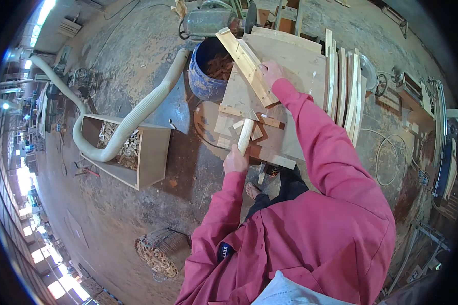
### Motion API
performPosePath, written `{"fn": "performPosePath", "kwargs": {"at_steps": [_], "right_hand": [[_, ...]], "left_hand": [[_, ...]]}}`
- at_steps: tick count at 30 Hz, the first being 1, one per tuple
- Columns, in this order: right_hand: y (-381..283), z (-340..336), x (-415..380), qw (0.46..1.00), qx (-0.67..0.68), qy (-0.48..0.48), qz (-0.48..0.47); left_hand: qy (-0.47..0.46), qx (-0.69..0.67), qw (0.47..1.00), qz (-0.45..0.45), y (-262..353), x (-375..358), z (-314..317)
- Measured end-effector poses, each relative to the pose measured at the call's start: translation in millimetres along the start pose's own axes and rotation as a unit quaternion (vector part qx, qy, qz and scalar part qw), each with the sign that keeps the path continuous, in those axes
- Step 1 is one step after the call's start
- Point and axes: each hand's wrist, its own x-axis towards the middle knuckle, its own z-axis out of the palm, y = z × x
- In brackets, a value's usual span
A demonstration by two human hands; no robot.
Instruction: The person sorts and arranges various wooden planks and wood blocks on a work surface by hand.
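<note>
My left hand (236, 160) is wrapped round a short, pale, rounded piece of wood (246, 136) that points up and away from me. Farther forward, my right hand (272, 72) touches the edge of a long light wooden board (245, 67), which lies slantwise over the worktable (303, 71). Its fingertips are partly hidden, so their grip is unclear. Small wood offcuts (270, 121) and narrow strips lie between my hands. Several long curved wood strips (342, 91) stand side by side at the table's right.
A blue drum (207, 84) of wood scraps stands left of the table, below a motor (204, 23). Farther left, a ribbed hose (152, 101) crosses an open wooden box (153, 152) of scraps. A basket (163, 251) of offcuts sits on the floor.
</note>
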Motion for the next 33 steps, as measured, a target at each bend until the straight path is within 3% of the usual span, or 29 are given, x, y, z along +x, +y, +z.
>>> {"fn": "performPosePath", "kwargs": {"at_steps": [3, 5, 9, 17, 24, 29, 33], "right_hand": [[-16.0, 7.7, 20.1, 0.999, 0.013, -0.026, 0.023], [-18.4, 16.4, 38.1, 0.998, 0.039, -0.031, 0.023], [8.8, 48.8, 62.2, 0.996, 0.087, -0.023, 0.025], [24.2, 43.1, 113.7, 0.998, 0.060, -0.004, 0.018], [21.5, 7.3, 146.9, 0.997, 0.018, -0.009, 0.069], [43.9, -9.2, 135.1, 0.992, -0.024, 0.029, 0.124], [23.5, -18.1, 88.6, 0.996, 0.008, 0.080, 0.042]], "left_hand": [[-0.005, -0.010, 1.000, 0.004, -7.4, -7.7, -0.5], [-0.040, 0.005, 0.998, -0.043, -2.9, -7.2, -4.9], [-0.055, -0.003, 0.997, -0.047, 4.4, -2.6, -7.0], [-0.041, -0.011, 0.998, -0.050, 36.6, 39.6, -3.0], [-0.016, -0.011, 1.000, -0.014, 52.8, 70.9, 5.2], [-0.010, -0.020, 1.000, -0.011, 54.5, 62.4, 0.8], [-0.005, -0.028, 1.000, 0.006, 37.1, 43.4, 0.3]]}}
